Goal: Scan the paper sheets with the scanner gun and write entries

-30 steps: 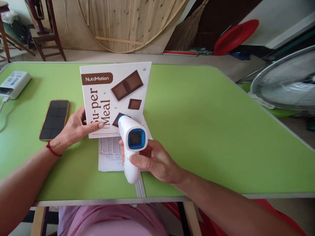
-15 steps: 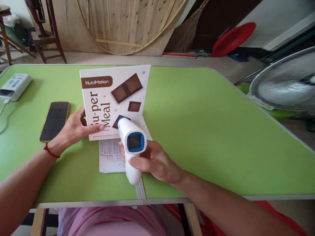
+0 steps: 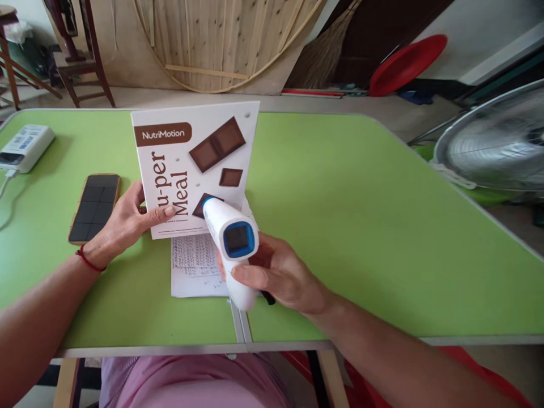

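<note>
My left hand [image 3: 131, 217] grips the lower left edge of a white box [image 3: 215, 133] printed "NutriMotion" with chocolate pieces on it, thumb on the front. The box is held upright, tilted a little. My right hand [image 3: 280, 272] is wrapped round the handle of a white infrared thermometer [image 3: 227, 232]. Its blue-framed screen faces me and looks dark; its nose points at the box's lower front, and I cannot tell whether they touch. Beneath both lie handwritten papers [image 3: 198, 280], partly hidden. A small black thing [image 3: 268, 297] shows below my right hand.
A smartphone [image 3: 94, 208] lies left of my left hand on the green table [image 3: 361, 226]. A white power bank [image 3: 28, 147] with a cable is at the far left. Beyond the right edge stands a fan [image 3: 493, 141]. A metal seam [image 3: 241, 323] crosses the table.
The thermometer has moved slightly right and up in my right hand, with its handle tilting more. The box has come a little up and left, and the black thing now shows.
</note>
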Demonstrator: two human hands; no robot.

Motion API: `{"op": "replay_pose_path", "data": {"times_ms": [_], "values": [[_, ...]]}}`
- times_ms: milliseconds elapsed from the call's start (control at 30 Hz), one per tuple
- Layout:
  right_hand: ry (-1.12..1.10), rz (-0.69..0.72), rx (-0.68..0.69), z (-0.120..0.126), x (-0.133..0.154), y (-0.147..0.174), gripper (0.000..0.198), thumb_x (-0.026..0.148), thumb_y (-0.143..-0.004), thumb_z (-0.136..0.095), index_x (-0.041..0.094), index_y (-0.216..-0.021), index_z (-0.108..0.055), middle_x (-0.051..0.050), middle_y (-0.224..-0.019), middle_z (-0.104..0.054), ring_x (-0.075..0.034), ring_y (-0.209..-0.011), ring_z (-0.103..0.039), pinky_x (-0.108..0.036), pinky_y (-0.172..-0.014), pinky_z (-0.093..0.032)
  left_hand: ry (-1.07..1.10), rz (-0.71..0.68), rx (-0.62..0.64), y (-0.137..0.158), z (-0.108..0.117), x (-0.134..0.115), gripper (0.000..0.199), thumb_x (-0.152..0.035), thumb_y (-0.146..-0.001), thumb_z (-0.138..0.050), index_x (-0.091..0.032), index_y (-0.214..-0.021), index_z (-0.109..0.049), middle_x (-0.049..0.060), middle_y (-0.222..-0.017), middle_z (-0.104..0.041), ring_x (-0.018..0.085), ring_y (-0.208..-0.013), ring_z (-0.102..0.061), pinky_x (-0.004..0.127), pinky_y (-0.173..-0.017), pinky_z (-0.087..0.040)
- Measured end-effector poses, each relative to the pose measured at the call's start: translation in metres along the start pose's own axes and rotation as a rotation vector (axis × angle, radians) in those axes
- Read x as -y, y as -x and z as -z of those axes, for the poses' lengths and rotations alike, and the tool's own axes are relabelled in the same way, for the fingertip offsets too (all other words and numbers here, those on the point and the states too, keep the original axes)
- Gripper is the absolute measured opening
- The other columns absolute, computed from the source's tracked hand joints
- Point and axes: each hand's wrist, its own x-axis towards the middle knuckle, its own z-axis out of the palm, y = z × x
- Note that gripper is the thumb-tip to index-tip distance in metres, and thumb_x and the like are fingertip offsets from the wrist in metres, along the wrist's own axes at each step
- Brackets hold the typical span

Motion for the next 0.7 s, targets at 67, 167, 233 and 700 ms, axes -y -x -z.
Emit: {"op": "replay_pose_path", "data": {"times_ms": [67,167,233,700], "values": [[0.101,0.063,-0.045,0.01,0.004,0.0,0.025,0.039,-0.074,-0.073,0.021,-0.088,-0.063,-0.002,-0.075,-0.064,-0.015,-0.065,-0.059,-0.029,-0.057,-0.051,-0.002,-0.032,-0.042,-0.001,0.0,0.001,0.055,-0.047,-0.074,-0.079,-0.019,-0.114,-0.055,0.009,-0.119,-0.067,0.032,-0.11,-0.063,0.041,-0.085,-0.056],[0.403,0.174,-0.221,0.034,0.004,-0.005,0.036,0.036,-0.073,-0.073,0.022,-0.105,-0.064,-0.007,-0.094,-0.07,-0.021,-0.081,-0.066,-0.037,-0.069,-0.057,-0.034,-0.098,-0.12,-0.004,0.003,0.004,0.063,-0.046,-0.07,-0.082,-0.019,-0.117,-0.051,0.011,-0.123,-0.064,0.031,-0.111,-0.062,0.041,-0.09,-0.055],[0.704,0.231,-0.361,0.053,-0.001,-0.012,0.044,0.032,-0.073,-0.071,0.02,-0.114,-0.063,-0.012,-0.109,-0.069,-0.026,-0.093,-0.066,-0.043,-0.078,-0.057,-0.058,-0.138,-0.163,-0.007,0.006,0.008,0.067,-0.045,-0.069,-0.083,-0.019,-0.119,-0.048,0.011,-0.124,-0.062,0.03,-0.114,-0.061,0.042,-0.093,-0.053],[1.463,0.255,-0.248,0.094,-0.029,-0.033,0.046,0.013,-0.079,-0.051,0.014,-0.124,-0.06,-0.017,-0.104,-0.068,-0.033,-0.099,-0.062,-0.054,-0.087,-0.05,-0.353,-0.143,-0.199,-0.01,0.015,0.02,0.052,-0.051,-0.077,-0.074,-0.02,-0.114,-0.053,0.009,-0.118,-0.059,0.026,-0.105,-0.057,0.038,-0.082,-0.05]]}}
